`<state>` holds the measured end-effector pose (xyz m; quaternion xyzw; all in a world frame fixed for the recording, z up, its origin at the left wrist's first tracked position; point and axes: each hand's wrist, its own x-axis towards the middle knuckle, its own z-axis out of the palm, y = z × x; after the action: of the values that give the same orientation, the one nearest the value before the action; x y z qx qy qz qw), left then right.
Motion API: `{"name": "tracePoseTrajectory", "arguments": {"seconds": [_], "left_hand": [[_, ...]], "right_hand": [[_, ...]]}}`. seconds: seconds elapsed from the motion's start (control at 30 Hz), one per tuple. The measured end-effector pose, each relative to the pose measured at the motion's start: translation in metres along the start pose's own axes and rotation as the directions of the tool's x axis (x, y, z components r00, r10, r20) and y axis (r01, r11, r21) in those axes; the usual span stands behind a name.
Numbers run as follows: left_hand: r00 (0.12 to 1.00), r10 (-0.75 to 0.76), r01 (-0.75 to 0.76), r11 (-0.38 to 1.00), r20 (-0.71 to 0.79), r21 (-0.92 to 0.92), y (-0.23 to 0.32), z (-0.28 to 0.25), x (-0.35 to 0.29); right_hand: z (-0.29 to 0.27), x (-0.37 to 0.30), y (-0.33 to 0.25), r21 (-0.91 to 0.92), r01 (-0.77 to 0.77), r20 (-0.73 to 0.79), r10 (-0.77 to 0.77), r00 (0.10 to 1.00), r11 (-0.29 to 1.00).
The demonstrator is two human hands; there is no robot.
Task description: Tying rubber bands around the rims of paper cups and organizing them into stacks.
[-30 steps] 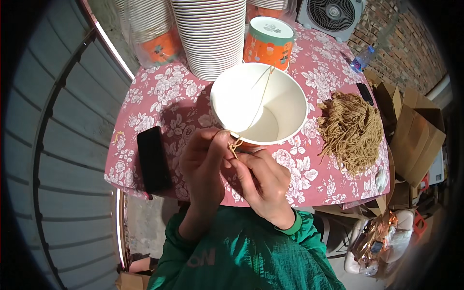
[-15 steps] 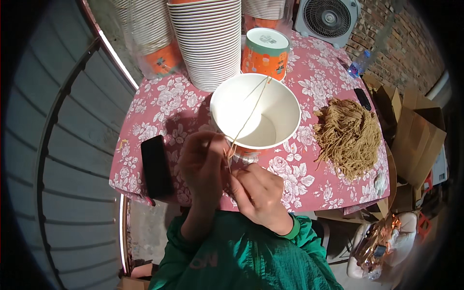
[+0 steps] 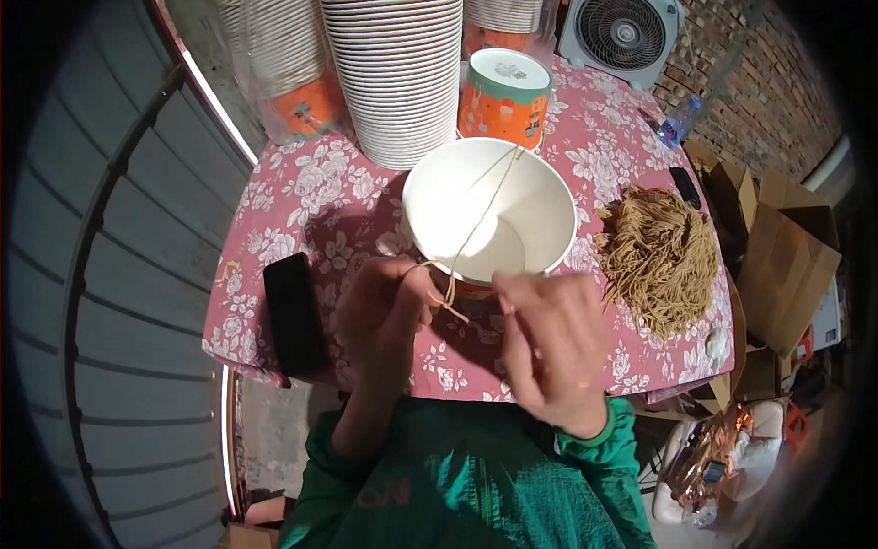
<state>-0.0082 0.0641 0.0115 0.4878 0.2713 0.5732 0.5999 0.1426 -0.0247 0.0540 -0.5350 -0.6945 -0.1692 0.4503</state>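
A large white paper bucket (image 3: 425,188) with an orange outside stands before me, its mouth facing up. A thin tan string (image 3: 482,220) runs from the far rim across the opening to the near side. At the near rim the string forms a small loop with a knot and a short loose end. My left hand (image 3: 380,297) is closed in a pinch on the string beside that knot. My right hand (image 3: 558,339) hovers to the right of the knot, apart from it; motion smears its fingers, so I cannot make out their grip.
A heap of tan strings (image 3: 658,261) lies on the right of the flowered tablecloth (image 3: 315,174). A black phone (image 3: 294,313) lies at left. Nested buckets (image 3: 398,87), an upturned bucket (image 3: 505,105) and a fan (image 3: 625,38) stand behind. Cardboard boxes (image 3: 786,256) sit at right.
My right hand has moved away from the left hand, rightward and slightly up. The knot and its short loose end now show between the hands. The bucket has shifted slightly right.
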Motion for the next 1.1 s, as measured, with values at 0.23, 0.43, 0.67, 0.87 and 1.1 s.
{"name": "tracePoseTrajectory", "arguments": {"seconds": [0.23,0.43,0.67,0.87,1.1], "left_hand": [[0.993,0.095,-0.11,0.968,0.076,0.225,-0.003,-0.011,-0.002],[0.872,0.457,-0.479,0.729,0.173,0.488,-0.006,-0.01,-0.001],[0.701,0.576,-0.683,0.375,0.42,0.626,-0.003,0.002,-0.002],[0.657,0.639,-0.715,0.358,0.401,0.601,-0.01,0.001,0.006],[0.65,0.641,-0.731,0.379,0.408,0.567,-0.001,0.008,0.006]], "right_hand": [[0.019,0.034,0.02,0.082,0.009,0.311,-0.034,0.95,0.997],[0.029,0.024,0.025,0.124,0.009,0.198,-0.033,0.98,0.992],[0.03,0.022,0.021,0.156,0.052,0.077,-0.065,0.995,0.986],[0.024,0.023,0.019,0.051,0.16,0.028,-0.162,0.986,0.986],[0.02,0.035,0.022,0.227,0.189,-0.077,-0.176,0.981,0.955]]}}
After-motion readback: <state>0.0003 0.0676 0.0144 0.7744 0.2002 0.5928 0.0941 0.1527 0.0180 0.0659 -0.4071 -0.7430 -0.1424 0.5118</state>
